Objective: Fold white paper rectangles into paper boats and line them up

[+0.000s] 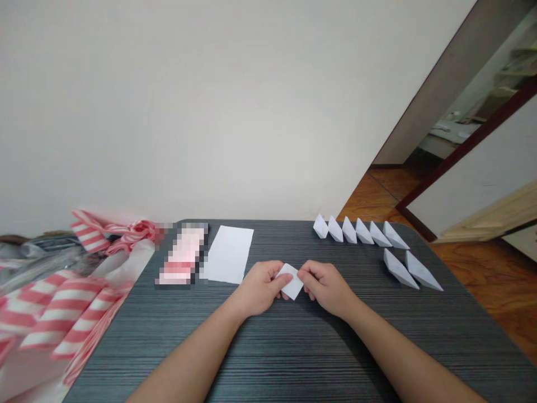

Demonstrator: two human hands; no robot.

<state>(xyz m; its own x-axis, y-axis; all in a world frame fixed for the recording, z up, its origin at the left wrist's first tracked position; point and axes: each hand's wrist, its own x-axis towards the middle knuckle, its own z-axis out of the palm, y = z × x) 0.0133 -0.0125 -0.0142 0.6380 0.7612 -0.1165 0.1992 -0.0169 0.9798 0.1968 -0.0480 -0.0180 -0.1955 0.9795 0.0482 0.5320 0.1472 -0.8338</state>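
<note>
A small folded square of white paper (pixel 294 286) is held just above the middle of the dark table, turned so that a corner points toward me. My left hand (pixel 263 286) pinches it from the left, thumb on top and fingers underneath. At its right corner, my right hand (pixel 325 284) grips the edge between thumb and curled fingers. Several folded white paper boats (pixel 349 230) stand in a row at the back right of the table. Two more paper boats (pixel 422 271) lie nearer to me on that side.
White paper sheets (pixel 229 254) lie left of my hands, beside a blurred-out pinkish rectangular item (pixel 181 254). The dark wood-grain table (pixel 260 358) meets a pale wall (pixel 251 112). Red-and-white striped cloth (pixel 62 308) is heaped off the table's left side.
</note>
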